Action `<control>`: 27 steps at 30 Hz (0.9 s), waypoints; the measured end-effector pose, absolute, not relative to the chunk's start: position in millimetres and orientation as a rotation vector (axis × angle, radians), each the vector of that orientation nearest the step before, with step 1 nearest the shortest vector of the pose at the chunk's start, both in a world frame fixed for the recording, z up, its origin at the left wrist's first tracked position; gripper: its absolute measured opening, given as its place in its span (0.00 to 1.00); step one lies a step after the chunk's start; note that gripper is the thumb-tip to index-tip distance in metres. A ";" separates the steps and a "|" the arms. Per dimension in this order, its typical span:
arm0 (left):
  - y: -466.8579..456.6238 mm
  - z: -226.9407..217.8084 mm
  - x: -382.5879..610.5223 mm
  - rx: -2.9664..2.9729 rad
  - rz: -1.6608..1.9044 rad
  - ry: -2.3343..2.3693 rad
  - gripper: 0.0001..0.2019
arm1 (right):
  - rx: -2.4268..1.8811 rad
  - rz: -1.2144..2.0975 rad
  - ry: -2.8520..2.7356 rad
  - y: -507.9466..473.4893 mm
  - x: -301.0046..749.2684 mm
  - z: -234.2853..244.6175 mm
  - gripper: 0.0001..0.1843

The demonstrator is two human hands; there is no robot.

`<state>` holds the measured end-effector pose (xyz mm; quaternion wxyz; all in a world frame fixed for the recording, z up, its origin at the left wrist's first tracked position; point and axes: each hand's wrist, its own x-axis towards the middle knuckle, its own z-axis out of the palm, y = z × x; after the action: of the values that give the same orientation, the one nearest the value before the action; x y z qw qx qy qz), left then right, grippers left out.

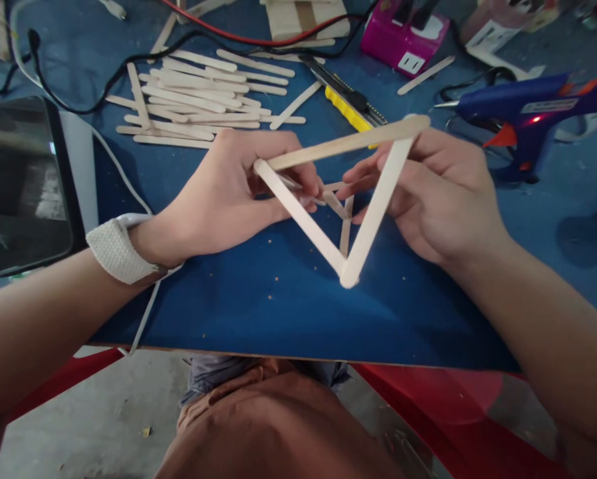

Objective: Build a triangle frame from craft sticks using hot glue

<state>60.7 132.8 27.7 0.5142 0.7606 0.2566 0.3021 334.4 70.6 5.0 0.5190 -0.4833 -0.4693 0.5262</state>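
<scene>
A triangular popsicle-stick frame (pixel 306 219) is held up over the table, one corner pointing down toward me. More joined sticks show behind and below it, partly hidden, and I cannot tell how they all connect. My left hand (pixel 229 189) curls round the frame's left side, with thumb and fingertips pinched at a stick behind the front triangle. On the other side my right hand (pixel 443 189) grips the frame near its upper right corner, thumb against the slanting stick and fingers bent behind it.
A heap of loose popsicle sticks (pixel 193 93) lies at the back. Beyond my right hand are a yellow utility knife (pixel 348 110), a blue glue gun (pixel 522 103) with a red light, and a purple power adapter (pixel 403 36). A tablet (pixel 26 186) and cables lie left.
</scene>
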 end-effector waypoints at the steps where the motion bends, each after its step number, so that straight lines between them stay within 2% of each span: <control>1: 130.8 28.1 59.9 1.869 0.730 0.600 0.04 | -1.145 1.283 -1.126 70.0 334.6 6.2 0.21; 4: 125.1 30.0 57.5 1.964 0.717 0.540 0.10 | -1.083 1.407 -1.134 67.8 335.6 11.0 0.20; 10: 125.3 30.4 55.4 2.094 0.721 0.261 0.09 | -1.028 1.681 -1.206 58.4 331.7 15.3 0.20; 12: 127.2 29.3 55.1 2.157 0.796 0.188 0.08 | -0.977 1.600 -1.253 55.9 329.6 14.1 0.16; 18: 123.0 29.3 53.9 2.330 1.021 0.245 0.07 | -0.857 0.974 -1.370 49.2 322.1 13.8 0.01; 23: 112.2 32.8 49.6 2.464 1.116 0.194 0.08 | -0.891 0.708 -1.410 38.4 321.9 18.1 0.06; 27: 109.3 38.0 43.9 2.543 1.057 0.064 0.08 | -0.875 0.838 -1.479 29.5 334.5 14.6 0.02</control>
<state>43.9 109.3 38.0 0.1921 0.9060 0.0230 0.3765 334.5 29.5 14.6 0.5767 -0.3740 -0.6320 0.3581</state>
